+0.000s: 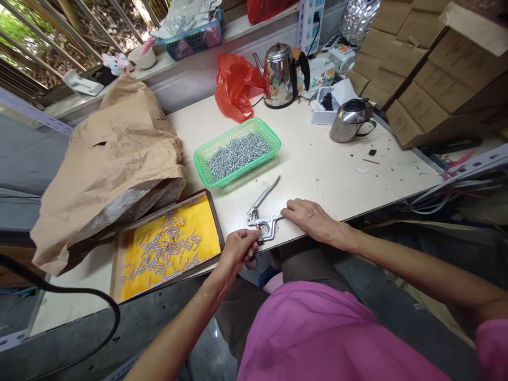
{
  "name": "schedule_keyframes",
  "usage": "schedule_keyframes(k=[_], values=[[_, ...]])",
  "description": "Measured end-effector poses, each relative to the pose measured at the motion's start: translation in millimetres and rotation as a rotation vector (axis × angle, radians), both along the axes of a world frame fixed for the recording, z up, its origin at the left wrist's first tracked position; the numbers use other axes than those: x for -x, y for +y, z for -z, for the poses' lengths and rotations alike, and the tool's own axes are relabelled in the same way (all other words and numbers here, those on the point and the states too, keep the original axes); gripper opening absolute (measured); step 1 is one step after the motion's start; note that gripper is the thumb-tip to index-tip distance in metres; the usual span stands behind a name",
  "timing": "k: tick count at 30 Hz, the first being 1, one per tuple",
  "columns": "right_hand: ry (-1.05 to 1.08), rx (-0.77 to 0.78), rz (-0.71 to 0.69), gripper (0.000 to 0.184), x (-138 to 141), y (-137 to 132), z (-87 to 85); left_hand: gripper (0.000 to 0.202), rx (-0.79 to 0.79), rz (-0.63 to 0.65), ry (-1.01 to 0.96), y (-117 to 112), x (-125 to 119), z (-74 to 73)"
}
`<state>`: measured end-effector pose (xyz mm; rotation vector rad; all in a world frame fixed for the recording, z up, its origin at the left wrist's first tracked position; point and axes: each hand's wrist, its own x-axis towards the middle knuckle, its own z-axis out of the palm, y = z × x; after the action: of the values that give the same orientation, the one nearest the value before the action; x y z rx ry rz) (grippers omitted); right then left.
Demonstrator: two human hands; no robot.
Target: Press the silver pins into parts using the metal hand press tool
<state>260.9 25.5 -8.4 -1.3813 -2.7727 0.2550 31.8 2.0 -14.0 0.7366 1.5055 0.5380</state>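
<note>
L hand (238, 247) is pinched on a small part at 1 plier tool's (262, 214) head. R hand (307, 217) is laid flat on its lower handle. 2 pin trays are seen: green basket (237, 152), yellow tray (169, 244).

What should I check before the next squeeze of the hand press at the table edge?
1. Left hand fingers at the head of the hand press: ok.
2. Right hand lies on the lower handle: ok.
3. Upper handle raised, press open: ok.
4. Piece seated squarely in the head: cannot tell, fingers cover it.
5. Loose metal pieces in the yellow tray beside the left hand: ok.
6. Green basket of pieces sits behind the press, apart from it: ok.
</note>
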Motion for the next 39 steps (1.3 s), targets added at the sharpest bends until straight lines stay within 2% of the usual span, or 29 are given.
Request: schedule_keyframes(k=[5, 14, 20, 25, 30, 32, 35, 36, 39], values=[[-0.018, 0.025, 0.007, 0.018, 0.3, 0.5, -4.5, 0.028, 0.057, 0.067, 0.025, 6.9, 0.1, -5.8], [0.016, 0.081, -0.069, 0.017, -7.2, 11.1, 1.2, 0.021, 0.109, 0.240, 0.084, 12.0, 3.8, -8.0], [0.022, 0.051, -0.070, 0.015, -7.0, 7.1, -1.2, 0.029, 0.136, 0.307, 0.101, 18.9, 5.0, -9.6], [0.030, 0.036, -0.071, 0.015, -5.7, 4.0, 1.7, 0.026, 0.165, 0.359, 0.089, 23.5, 5.1, -13.7], [0.056, 0.088, -0.068, 0.016, -9.8, 7.8, -2.5, 0.030, 0.180, 0.379, 0.112, 21.6, 2.7, -15.1], [0.084, 0.076, -0.069, 0.029, -13.8, 16.8, -6.1, 0.031, 0.176, 0.371, 0.111, 19.5, 2.3, -15.0], [0.081, 0.045, -0.094, 0.079, -18.5, 38.0, -7.8, 0.031, 0.170, 0.350, 0.112, 16.7, 2.3, -14.3], [0.065, 0.060, -0.120, 0.091, -19.0, 45.8, -6.9, 0.031, 0.171, 0.343, 0.112, 16.0, 2.4, -14.0], [0.024, 0.124, -0.208, 0.104, -17.9, 65.5, -1.5, 0.030, 0.172, 0.322, 0.110, 14.6, 2.3, -12.6]])
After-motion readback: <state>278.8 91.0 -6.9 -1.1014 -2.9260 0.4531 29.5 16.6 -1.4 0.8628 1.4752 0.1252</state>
